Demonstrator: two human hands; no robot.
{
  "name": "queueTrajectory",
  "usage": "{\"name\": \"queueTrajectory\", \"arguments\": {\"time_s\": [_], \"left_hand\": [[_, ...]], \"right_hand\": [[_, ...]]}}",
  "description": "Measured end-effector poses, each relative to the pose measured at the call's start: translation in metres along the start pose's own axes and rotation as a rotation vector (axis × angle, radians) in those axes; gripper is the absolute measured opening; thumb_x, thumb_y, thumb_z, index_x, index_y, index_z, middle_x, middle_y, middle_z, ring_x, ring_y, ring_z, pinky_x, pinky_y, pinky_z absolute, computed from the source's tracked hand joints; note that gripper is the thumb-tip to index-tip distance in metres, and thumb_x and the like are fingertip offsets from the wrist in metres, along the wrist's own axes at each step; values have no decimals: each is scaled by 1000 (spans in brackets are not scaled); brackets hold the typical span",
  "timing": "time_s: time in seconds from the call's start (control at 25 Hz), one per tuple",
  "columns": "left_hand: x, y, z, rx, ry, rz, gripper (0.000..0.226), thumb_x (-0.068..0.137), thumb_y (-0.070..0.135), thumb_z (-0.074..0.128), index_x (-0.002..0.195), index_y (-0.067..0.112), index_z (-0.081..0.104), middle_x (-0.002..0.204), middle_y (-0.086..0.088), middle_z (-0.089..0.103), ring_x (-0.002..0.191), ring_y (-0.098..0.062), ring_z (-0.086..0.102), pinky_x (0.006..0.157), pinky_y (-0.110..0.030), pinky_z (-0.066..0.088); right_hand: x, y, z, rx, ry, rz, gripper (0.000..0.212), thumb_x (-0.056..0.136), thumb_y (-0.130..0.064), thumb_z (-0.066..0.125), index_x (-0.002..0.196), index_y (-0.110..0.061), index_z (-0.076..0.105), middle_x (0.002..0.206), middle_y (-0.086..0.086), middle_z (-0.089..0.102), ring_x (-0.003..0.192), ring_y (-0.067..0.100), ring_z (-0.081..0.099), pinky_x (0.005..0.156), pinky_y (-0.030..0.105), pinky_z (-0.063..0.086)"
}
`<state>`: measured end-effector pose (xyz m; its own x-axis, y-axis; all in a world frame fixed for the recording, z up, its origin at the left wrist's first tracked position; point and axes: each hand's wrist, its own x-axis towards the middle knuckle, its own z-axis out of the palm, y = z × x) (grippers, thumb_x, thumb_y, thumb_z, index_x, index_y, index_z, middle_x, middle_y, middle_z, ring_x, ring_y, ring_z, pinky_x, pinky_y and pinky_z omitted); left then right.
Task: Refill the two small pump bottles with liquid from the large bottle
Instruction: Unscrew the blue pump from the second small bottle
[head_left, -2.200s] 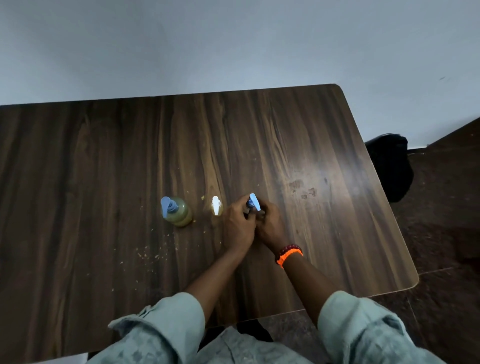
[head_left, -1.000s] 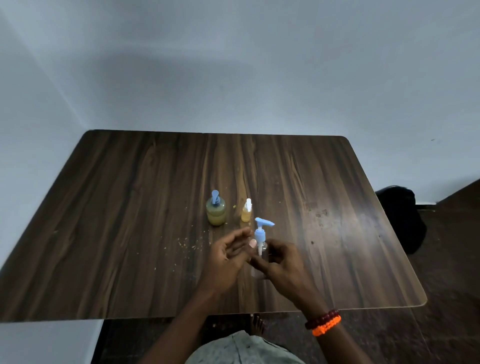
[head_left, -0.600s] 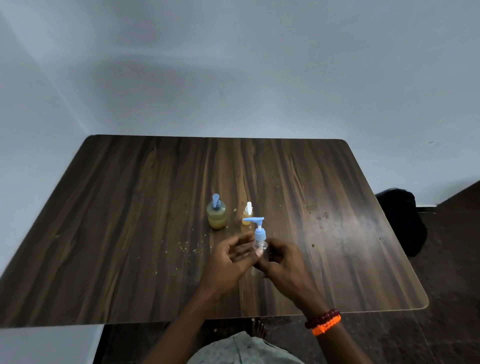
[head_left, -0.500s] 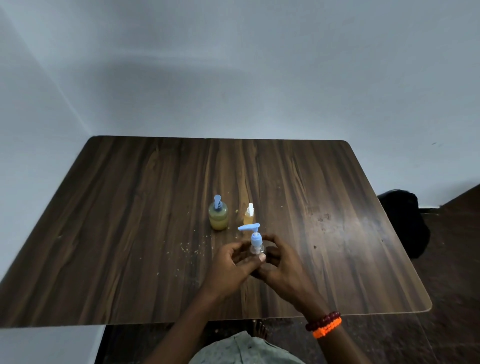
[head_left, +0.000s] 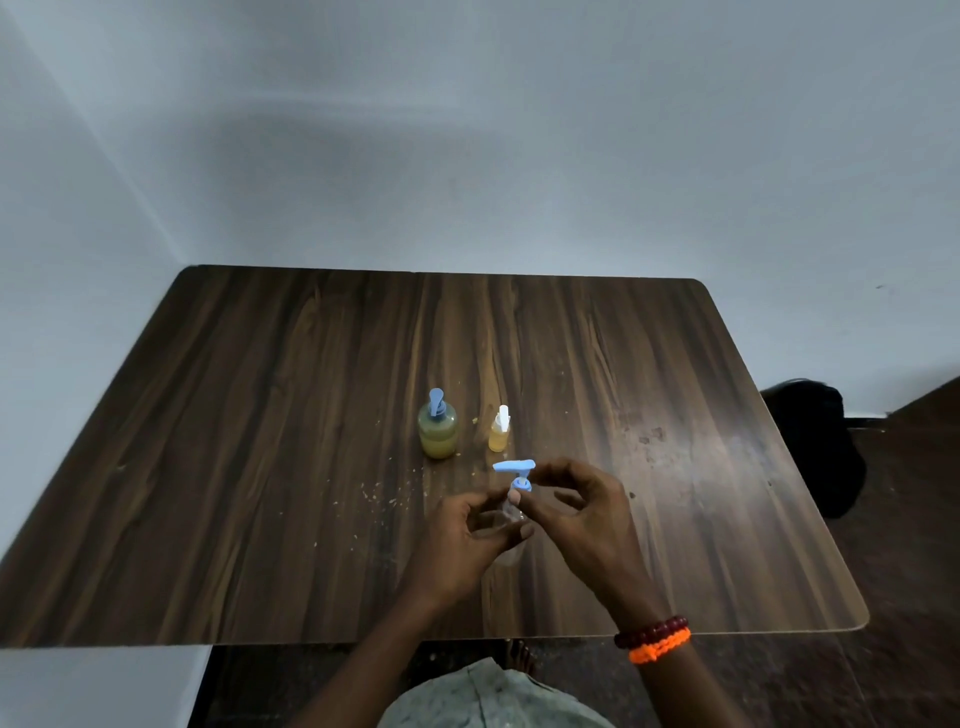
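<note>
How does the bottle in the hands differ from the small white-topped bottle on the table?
The clear pump bottle looks empty; the white-topped bottle holds yellow liquid. The clear one has a blue pump head; the other's top is white. The clear one is gripped by the left hand, with the right hand pinching its collar; the white-topped one stands free on the table. Both are small and upright.

Plain rm, prob home, bare walls (head_left: 467, 130), wood-grain table (head_left: 260, 415)

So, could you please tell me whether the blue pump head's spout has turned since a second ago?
Yes. The blue pump head pointed its spout right then; now it points left, toward the large bottle side, which stayed put.
</note>
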<state>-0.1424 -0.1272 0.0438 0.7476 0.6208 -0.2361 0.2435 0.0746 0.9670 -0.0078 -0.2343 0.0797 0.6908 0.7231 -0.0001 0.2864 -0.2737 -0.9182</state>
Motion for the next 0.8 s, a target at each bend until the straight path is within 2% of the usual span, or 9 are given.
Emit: {"name": "queueTrajectory", "arguments": {"time_s": [0.2, 0.28, 0.36, 0.48, 0.64, 0.8], "left_hand": [[2, 3, 4, 72, 7, -12, 39, 82, 39, 87, 115, 53, 73, 117, 18, 78, 116, -2, 71, 102, -42, 60], [5, 1, 7, 47, 4, -26, 56, 75, 50, 89, 128, 42, 70, 125, 12, 77, 121, -8, 70, 102, -46, 60], [7, 1, 10, 30, -6, -29, 69, 75, 50, 88, 136, 29, 67, 129, 8, 75, 123, -10, 69, 103, -47, 60], [10, 0, 16, 24, -54, -66, 56, 80, 40, 88, 132, 27, 70, 124, 11, 77, 121, -9, 69, 104, -46, 59], [15, -2, 25, 60, -69, -90, 51, 73, 45, 89, 121, 32, 76, 118, 13, 80, 119, -9, 72, 104, -47, 60], [23, -5, 36, 71, -68, -83, 41, 76, 27, 92, 112, 40, 76, 114, 17, 80, 115, -6, 73, 100, -33, 61]], "right_hand": [[8, 3, -4, 8, -1, -12, 17, 83, -24, 86, 98, -20, 79, 97, -9, 79, 98, 2, 74, 95, 45, 62], [14, 2, -7, 49, 24, -19, 18, 84, -21, 86, 100, -17, 79, 97, -6, 80, 96, 7, 76, 92, 44, 64], [21, -2, -13, 110, 62, -14, 20, 84, -17, 86, 102, -13, 79, 95, -2, 81, 93, 11, 78, 88, 40, 65], [34, -9, -26, 212, 136, -20, 19, 84, -9, 86, 102, -9, 79, 94, 3, 82, 89, 14, 79, 82, 32, 66], [56, -4, -57, 324, 223, 20, 16, 86, -9, 84, 101, -7, 80, 94, 6, 82, 91, 17, 79, 82, 26, 64], [76, 54, -82, 131, 247, 247, 5, 86, -12, 84, 88, -13, 80, 84, 3, 80, 82, 20, 77, 74, 31, 62]]}}
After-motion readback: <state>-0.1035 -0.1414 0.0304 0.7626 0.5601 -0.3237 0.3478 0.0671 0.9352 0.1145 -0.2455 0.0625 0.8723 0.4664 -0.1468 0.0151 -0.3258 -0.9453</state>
